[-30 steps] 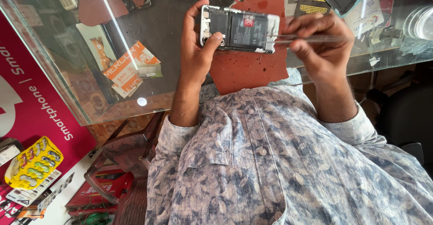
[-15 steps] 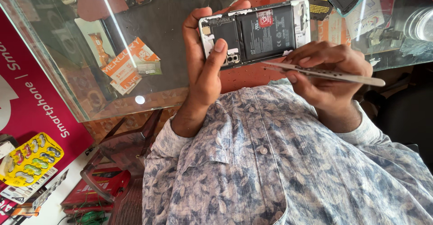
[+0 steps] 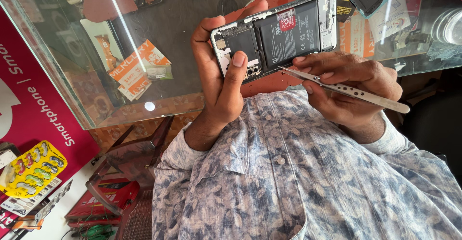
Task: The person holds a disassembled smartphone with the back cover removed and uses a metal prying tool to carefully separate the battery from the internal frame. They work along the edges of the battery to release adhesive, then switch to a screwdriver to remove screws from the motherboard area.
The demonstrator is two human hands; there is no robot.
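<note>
Opened phone [image 3: 279, 35] gripped by left hand [image 3: 219, 81], tweezers [image 3: 344, 89] in right hand [image 3: 349, 88]

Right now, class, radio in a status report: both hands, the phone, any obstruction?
Left hand grips opened phone. Right hand holds tweezers, tips at phone's edge. Nothing obstructing.

orange-white packets [image 3: 139, 69] under glass | yellow blister card [image 3: 31, 168] (lower left)

Phone-repair shop: glass display surface [image 3: 144, 100] w/ handset parts and packets beneath, opened smartphone [image 3: 276, 33], metal tweezers [image 3: 346, 90], red advertising panel [image 3: 29, 110] at side.
</note>
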